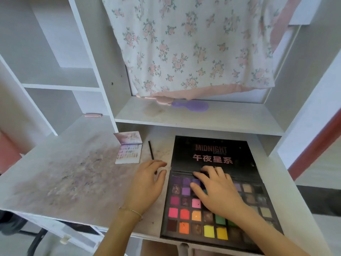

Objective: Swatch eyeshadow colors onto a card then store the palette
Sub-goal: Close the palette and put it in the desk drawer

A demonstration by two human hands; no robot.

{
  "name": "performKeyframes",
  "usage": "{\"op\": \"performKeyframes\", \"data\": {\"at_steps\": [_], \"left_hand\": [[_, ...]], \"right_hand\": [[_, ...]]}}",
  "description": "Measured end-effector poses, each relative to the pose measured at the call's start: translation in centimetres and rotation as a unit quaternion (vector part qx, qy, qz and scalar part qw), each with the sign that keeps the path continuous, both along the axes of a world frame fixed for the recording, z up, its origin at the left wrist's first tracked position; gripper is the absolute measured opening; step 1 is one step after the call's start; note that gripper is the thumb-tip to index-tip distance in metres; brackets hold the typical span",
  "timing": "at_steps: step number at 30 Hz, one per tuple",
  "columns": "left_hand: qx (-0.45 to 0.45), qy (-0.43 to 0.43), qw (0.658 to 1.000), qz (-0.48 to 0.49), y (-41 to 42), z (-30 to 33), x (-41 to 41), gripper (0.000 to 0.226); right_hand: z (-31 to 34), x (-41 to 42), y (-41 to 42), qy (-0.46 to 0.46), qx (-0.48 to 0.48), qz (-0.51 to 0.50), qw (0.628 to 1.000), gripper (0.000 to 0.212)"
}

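from my remote seat i take the large black eyeshadow palette (pixel 217 206) as my landmark: it lies open and flat on the dusty white table (pixel 77 174), at the table's front edge, its lid laid back and printed "midnight" in pink. rows of purple, pink, orange, yellow and green pans fill its tray.

my right hand (pixel 217 191) lies over the upper pans, fingers spread and fairly straight, tips reaching the hinge; its grip closes on nothing i can see. my left hand (pixel 147 185), with a thin gold bracelet (pixel 132 211) at the wrist, rests palm down on the table just left of the palette, fingers loose, grip relaxed.

behind that hand, left of the lid, a thin black stick (pixel 151 150) lies on the table; it may be a brush or pencil, too blurred to tell. further left sits a small open pink card booklet (pixel 129 151) with rows of colour swatches. beyond the palette, on the shelf (pixel 193 115), a lilac plastic brush (pixel 191 106) lies under a hanging floral cloth (pixel 188 45).
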State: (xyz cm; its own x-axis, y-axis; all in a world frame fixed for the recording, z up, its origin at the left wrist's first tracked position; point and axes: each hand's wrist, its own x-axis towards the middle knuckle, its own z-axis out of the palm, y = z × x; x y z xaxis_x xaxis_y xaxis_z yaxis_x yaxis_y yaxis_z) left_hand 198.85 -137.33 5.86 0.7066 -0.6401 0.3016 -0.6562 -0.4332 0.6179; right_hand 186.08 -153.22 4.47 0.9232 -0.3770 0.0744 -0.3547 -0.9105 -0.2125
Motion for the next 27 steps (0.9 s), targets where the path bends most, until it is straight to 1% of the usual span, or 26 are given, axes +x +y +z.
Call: {"op": "performKeyframes", "data": {"at_steps": [1, 3, 4, 5, 6, 7, 9, 10, 11, 12, 13, 15, 17, 18, 19, 20, 22, 24, 27], "left_hand": [[0.006, 0.01, 1.0, -0.005, 0.1, -0.4, -0.5, 0.028], [0.028, 0.022, 0.999, -0.012, 0.2, -1.0, -1.3, 0.032], [0.041, 0.023, 0.999, -0.016, 0.1, -1.2, -1.7, 0.034], [0.056, 0.019, 0.998, -0.021, 0.1, -1.5, -2.0, 0.037], [0.071, 0.012, 0.997, -0.024, 0.0, -1.7, -2.3, 0.038], [0.082, 0.002, 0.996, -0.024, 0.0, -1.9, -2.5, 0.037], [0.095, -0.016, 0.995, -0.021, 0.1, -2.3, -2.7, 0.036], [0.097, -0.02, 0.995, -0.021, 0.1, -2.4, -2.7, 0.036], [0.097, -0.021, 0.995, -0.021, 0.1, -2.4, -2.7, 0.037], [0.096, -0.021, 0.995, -0.021, 0.1, -2.5, -2.7, 0.036], [0.093, -0.02, 0.995, -0.022, 0.1, -2.5, -2.8, 0.036], [0.087, -0.016, 0.996, -0.02, 0.1, -2.5, -2.8, 0.036], [0.082, -0.014, 0.996, -0.017, 0.2, -2.4, -2.7, 0.035], [0.08, -0.015, 0.997, -0.015, 0.2, -2.4, -2.6, 0.034], [0.077, -0.017, 0.997, -0.014, 0.2, -2.2, -2.5, 0.032], [0.074, -0.018, 0.997, -0.014, 0.2, -2.1, -2.4, 0.031], [0.06, -0.012, 0.998, -0.014, 0.2, -1.8, -2.3, 0.026], [0.031, 0.008, 0.999, -0.015, 0.3, -1.5, -2.2, 0.025], [-0.032, 0.056, 0.998, 0.012, 0.4, -1.2, -2.1, 0.034]], "right_hand": [[0.2, -0.6, 0.3, -0.007, 0.021, 0.027, 0.999, 0.05], [0.9, -1.7, 0.1, -0.029, 0.105, 0.082, 0.991, 0.041], [1.2, -2.0, -0.3, -0.047, 0.15, 0.088, 0.984, 0.037], [1.4, -2.3, -1.0, -0.071, 0.174, 0.071, 0.98, 0.034], [1.4, -2.6, -2.1, -0.094, 0.169, 0.036, 0.98, 0.033], [1.3, -2.8, -3.2, -0.106, 0.142, -0.013, 0.984, 0.034], [1.0, -3.2, -5.3, -0.078, 0.086, -0.133, 0.984, 0.04], [0.8, -3.3, -6.0, -0.07, 0.087, -0.183, 0.977, 0.043], [0.6, -3.4, -6.5, -0.086, 0.112, -0.217, 0.966, 0.045], [0.7, -3.4, -6.8, -0.125, 0.157, -0.242, 0.949, 0.044], [1.0, -3.4, -7.0, -0.176, 0.215, -0.264, 0.924, 0.043], [1.6, -3.3, -7.5, -0.258, 0.345, -0.308, 0.848, 0.043], [2.3, -3.3, -8.2, -0.303, 0.453, -0.338, 0.767, 0.041], [2.5, -3.4, -8.5, -0.313, 0.48, -0.344, 0.744, 0.034], [2.7, -3.5, -8.6, -0.312, 0.493, -0.343, 0.736, 0.025], [2.8, -3.5, -8.5, -0.304, 0.498, -0.337, 0.739, 0.019], [2.6, -3.4, -8.3, -0.282, 0.495, -0.32, 0.757, 0.008], [2.3, -3.5, -7.9, -0.274, 0.483, -0.301, 0.775, 0.016], [2.1, -4.3, -7.4, -0.28, 0.469, -0.277, 0.79, 0.025]]}}
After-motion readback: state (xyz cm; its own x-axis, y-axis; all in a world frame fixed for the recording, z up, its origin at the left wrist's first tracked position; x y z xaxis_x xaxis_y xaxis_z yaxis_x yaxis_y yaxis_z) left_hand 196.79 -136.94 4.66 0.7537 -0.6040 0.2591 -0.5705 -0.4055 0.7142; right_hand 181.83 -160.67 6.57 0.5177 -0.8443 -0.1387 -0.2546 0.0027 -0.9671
